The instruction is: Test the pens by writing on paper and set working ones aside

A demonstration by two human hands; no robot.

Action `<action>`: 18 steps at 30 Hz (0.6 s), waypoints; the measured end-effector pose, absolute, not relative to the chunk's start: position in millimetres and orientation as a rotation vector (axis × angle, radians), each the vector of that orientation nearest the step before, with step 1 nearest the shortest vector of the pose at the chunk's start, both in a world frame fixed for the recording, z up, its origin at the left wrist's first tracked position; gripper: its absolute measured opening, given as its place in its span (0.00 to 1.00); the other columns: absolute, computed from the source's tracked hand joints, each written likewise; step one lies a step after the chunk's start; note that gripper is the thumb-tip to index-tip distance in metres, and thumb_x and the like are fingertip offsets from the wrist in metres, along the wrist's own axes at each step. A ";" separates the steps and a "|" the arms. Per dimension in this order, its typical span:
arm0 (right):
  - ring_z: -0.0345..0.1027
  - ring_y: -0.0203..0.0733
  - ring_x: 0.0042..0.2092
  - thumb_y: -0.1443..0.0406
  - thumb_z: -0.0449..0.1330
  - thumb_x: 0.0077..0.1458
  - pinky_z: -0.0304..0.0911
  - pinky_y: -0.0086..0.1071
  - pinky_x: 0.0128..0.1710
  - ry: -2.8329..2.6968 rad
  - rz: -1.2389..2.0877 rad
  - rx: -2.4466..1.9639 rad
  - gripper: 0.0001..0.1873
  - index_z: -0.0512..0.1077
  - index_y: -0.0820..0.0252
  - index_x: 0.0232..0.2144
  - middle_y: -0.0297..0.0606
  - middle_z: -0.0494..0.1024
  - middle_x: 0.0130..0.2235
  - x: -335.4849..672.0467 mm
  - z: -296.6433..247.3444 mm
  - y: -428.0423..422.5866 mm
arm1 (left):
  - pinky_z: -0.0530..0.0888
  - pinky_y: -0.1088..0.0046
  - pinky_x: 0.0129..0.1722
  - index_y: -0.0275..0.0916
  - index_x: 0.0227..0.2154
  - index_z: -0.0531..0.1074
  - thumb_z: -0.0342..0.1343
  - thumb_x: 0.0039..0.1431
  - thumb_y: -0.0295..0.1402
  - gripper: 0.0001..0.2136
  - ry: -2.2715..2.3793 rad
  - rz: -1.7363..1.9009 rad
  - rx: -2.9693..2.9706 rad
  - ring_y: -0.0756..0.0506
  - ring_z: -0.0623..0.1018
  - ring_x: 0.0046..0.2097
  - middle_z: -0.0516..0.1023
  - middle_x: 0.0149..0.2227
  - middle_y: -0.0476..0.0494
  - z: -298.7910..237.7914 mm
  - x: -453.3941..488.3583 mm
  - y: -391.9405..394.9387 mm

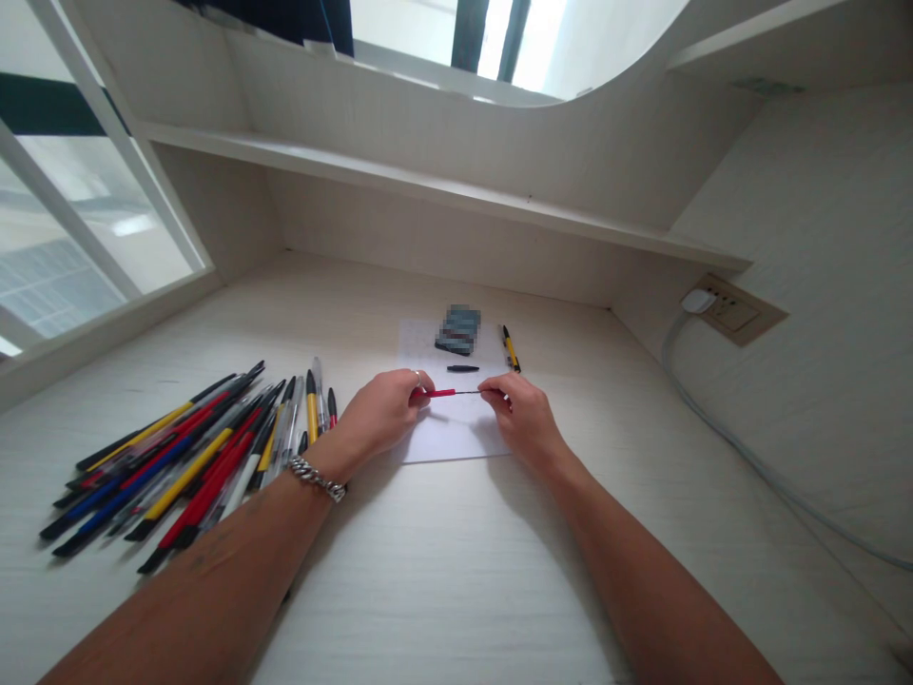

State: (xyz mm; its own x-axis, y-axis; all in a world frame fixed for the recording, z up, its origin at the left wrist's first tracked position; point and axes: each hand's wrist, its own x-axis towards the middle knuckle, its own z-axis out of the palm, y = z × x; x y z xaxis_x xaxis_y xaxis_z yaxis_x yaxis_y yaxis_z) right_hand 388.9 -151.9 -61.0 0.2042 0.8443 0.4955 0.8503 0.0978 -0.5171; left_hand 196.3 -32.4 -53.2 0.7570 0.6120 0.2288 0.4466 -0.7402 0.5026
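My left hand (385,409) is closed around a red pen barrel (442,393), held level above the white sheet of paper (449,440). A thin dark pen refill (467,392) sticks out of the barrel's right end. The far end of that refill is pinched between the fingertips of my right hand (524,414). Just beyond the hands lies a small black pen part (463,368), perhaps a cap or tip section. To its right rests a yellow and black pen (509,346). My fingers hide the left end of the red barrel.
A large pile of pens (192,447) in several colours spreads over the desk left of my left forearm. Behind the paper's middle is a dark, blurred-out rectangular object (458,330). A cable (703,419) runs from a wall socket (742,311) at the right. A low shelf (456,190) spans the back.
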 end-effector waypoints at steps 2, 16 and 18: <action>0.69 0.41 0.38 0.71 0.55 0.58 0.62 0.33 0.38 -1.609 0.012 -1.698 0.08 0.75 0.58 0.33 0.38 0.77 0.35 385.2 -61.4 -150.6 | 0.69 0.70 0.38 0.40 0.38 0.76 0.52 0.60 0.32 0.09 0.789 0.534 2.532 0.44 0.76 0.37 0.79 0.36 0.42 -53.3 196.8 -33.2; 0.71 0.42 0.41 0.71 0.57 0.56 0.64 0.35 0.44 -1.533 0.030 -1.939 0.12 0.76 0.57 0.41 0.41 0.78 0.43 407.1 -68.3 -127.9 | 0.68 0.70 0.37 0.41 0.38 0.75 0.52 0.59 0.32 0.09 0.912 0.539 2.500 0.44 0.77 0.38 0.80 0.36 0.43 -55.3 195.1 -25.9; 0.71 0.44 0.42 0.69 0.58 0.57 0.63 0.36 0.45 -1.580 0.005 -2.004 0.12 0.77 0.57 0.41 0.42 0.78 0.43 409.4 -67.6 -115.6 | 0.68 0.70 0.37 0.41 0.38 0.75 0.52 0.59 0.33 0.09 0.941 0.527 2.491 0.44 0.77 0.37 0.80 0.36 0.44 -55.4 194.8 -25.5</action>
State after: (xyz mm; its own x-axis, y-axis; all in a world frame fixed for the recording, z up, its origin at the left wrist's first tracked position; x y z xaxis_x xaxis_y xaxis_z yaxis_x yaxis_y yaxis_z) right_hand 409.4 -115.6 -67.6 0.2984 0.8912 0.3417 0.8892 -0.1295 -0.4388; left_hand 194.8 -25.5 -55.4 0.6987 0.6880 0.1963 0.5270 -0.6805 0.5091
